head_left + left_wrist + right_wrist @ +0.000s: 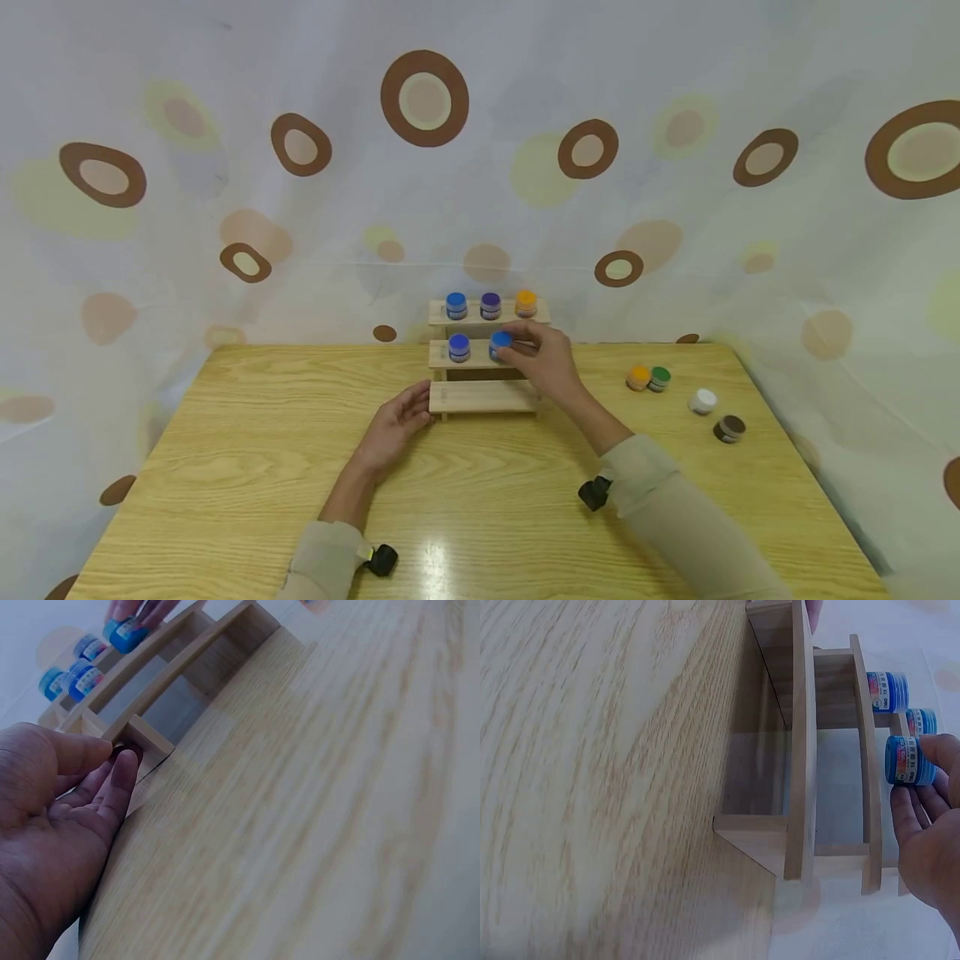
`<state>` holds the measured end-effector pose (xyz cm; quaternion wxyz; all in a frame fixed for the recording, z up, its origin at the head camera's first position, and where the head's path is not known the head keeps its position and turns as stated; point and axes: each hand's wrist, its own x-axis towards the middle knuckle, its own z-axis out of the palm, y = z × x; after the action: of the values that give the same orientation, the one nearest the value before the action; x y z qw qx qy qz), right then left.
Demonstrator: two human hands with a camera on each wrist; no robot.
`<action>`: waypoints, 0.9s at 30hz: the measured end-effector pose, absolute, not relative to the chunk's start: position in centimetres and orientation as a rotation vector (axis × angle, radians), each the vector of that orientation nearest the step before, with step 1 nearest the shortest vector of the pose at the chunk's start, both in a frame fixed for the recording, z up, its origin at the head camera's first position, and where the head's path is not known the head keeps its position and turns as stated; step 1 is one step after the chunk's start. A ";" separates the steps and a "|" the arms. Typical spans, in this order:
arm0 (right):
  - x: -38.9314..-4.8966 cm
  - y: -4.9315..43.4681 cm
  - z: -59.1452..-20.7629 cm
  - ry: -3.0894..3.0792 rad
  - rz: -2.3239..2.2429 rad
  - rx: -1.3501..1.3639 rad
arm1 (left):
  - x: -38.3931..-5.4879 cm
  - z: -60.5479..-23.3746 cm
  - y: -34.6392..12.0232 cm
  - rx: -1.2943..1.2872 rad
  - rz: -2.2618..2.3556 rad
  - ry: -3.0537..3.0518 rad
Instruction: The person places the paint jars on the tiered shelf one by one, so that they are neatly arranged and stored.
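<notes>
A three-tier wooden rack (pixel 483 397) stands at the table's far side. My left hand (pixel 392 425) grips the left end of its lowest step, thumb and fingers at the board's end in the left wrist view. With thumb and fingers, my right hand (pixel 546 360) pinches a blue paint jar (pixel 910 760) at the middle step. Whether that jar touches the step cannot be told. To its left on the same step stands a darker blue jar (pixel 459 347). The top step carries a light blue jar (pixel 456 306), a purple jar (pixel 491 306) and an orange-yellow jar (pixel 526 303).
On the table's right side an orange jar (pixel 638 377) and a green jar (pixel 659 379) stand side by side. Nearer the right edge are a white jar (pixel 702 402) and a dark brown jar (pixel 729 429). A patterned curtain (pixel 337 208) hangs behind the wooden table (pixel 480 517).
</notes>
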<state>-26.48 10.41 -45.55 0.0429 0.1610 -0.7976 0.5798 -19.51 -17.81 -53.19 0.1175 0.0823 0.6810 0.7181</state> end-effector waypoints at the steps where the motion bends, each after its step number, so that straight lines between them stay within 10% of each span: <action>1: -26.5 10.3 -45.6 -2.442 1.779 0.497 | -19.5 -53.2 -17.8 0.240 2.102 1.992; 27: -26.4 10.3 -46.6 -2.378 1.911 0.521 | -19.7 -53.3 -17.9 0.243 2.110 1.986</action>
<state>-26.36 10.29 -46.64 0.0234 0.1684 -0.7681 0.6174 -19.68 -17.93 -53.27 0.1167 0.0831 0.6782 0.7208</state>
